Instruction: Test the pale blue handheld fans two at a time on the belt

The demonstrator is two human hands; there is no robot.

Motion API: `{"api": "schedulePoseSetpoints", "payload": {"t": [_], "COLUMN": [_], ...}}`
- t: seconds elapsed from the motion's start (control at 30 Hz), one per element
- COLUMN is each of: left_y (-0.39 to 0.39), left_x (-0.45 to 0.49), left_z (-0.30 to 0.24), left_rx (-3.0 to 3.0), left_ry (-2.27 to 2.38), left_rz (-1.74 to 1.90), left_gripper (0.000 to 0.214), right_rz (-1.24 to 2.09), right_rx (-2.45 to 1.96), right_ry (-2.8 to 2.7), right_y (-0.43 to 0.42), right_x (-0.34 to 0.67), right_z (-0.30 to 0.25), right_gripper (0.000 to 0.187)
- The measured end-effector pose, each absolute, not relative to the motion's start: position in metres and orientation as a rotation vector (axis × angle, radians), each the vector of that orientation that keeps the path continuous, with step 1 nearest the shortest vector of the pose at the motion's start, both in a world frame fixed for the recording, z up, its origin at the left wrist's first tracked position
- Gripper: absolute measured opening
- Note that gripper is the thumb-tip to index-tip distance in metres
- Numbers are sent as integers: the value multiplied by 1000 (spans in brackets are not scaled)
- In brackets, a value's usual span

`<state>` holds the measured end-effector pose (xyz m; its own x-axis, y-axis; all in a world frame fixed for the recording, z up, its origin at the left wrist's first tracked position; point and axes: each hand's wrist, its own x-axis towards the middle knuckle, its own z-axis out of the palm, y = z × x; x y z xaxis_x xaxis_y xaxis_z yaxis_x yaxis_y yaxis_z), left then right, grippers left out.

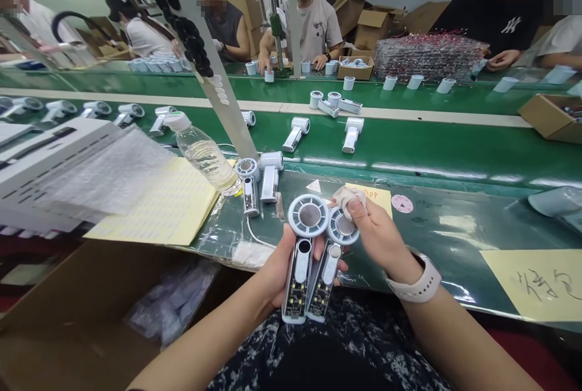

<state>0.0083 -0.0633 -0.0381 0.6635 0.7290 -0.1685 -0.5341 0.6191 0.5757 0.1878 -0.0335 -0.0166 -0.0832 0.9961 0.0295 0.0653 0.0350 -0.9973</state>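
My left hand [279, 264] is wrapped round two light-blue handheld fans at the table's front edge. The left-hand fan [297, 270] has a round slotted head and a clear handle with a visible circuit board. Beside it, the other fan [324, 279] is of the same kind and partly overlapped. My right hand [377, 227], with a watch strap at the wrist, pinches a crumpled whitish cloth [349, 197] against the head of that second fan. Just beyond lie two more fans, one face up [250, 194] and one turned away [270, 179].
A tilted clear bottle [204, 157] leans by yellow paper sheets [168, 215]. A slanted metal post [227, 106] rises behind. More fans [297, 133] lie on the green conveyor [400, 148]. Below left stands an open cardboard box [82, 294]. Several co-workers sit across the line.
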Motion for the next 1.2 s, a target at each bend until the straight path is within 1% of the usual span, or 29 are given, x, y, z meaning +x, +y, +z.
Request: {"api": "schedulePoseSetpoints", "payload": {"t": [0.07,0.1,0.27,0.37,0.47,0.57,0.63,0.7,0.73,0.77,0.87,0.97,1.03,1.07,1.1,1.2], "left_y": [-63,-63,-63,-64,-64,-64,-64,-63,-63,-63,-63,-61,-59,-58,-57,-55], "left_x": [10,11,14,15,15,15,15,16,16,15,11,4,-1,-3,-5,-5], "left_z": [-39,-39,-45,-45,-44,-46,-49,-52,-54,-55,-55,-46,-36,-31,-27,-18], "left_rx": [483,480,506,528,530,526,502,470,455,443,455,543,640,691,743,870], "left_ry": [389,377,355,399,473,500,521,549,560,568,575,570,583,597,616,669], "left_rz": [750,736,631,514,459,484,502,499,501,516,600,716,855,940,1022,1174], "left_gripper": [65,65,68,68,66,64,65,72,75,75,70,65,61,57,53,45], "right_rz": [1023,1010,1378,1585,1709,1754,1691,1558,1496,1436,1271,975,751,721,788,1333], "right_rx": [-1291,-1273,-954,-868,-751,-741,-761,-806,-855,-930,-1174,-1326,-1399,-1409,-1387,-1133], "right_ry": [-1366,-1396,-1824,-1971,-2053,-2083,-2078,-2084,-2080,-2061,-1889,-1659,-1539,-1491,-1463,-1399], "right_y": [-25,-23,-18,-8,6,11,8,5,5,6,16,27,25,20,13,-17], "right_x": [199,204,213,215,217,212,204,194,190,185,179,183,189,191,192,190], "right_z": [-10,-4,24,29,27,23,19,13,10,6,-6,-16,-21,-23,-25,-28], "right_gripper": [52,52,49,53,49,43,36,28,32,40,62,70,77,78,77,63]}}
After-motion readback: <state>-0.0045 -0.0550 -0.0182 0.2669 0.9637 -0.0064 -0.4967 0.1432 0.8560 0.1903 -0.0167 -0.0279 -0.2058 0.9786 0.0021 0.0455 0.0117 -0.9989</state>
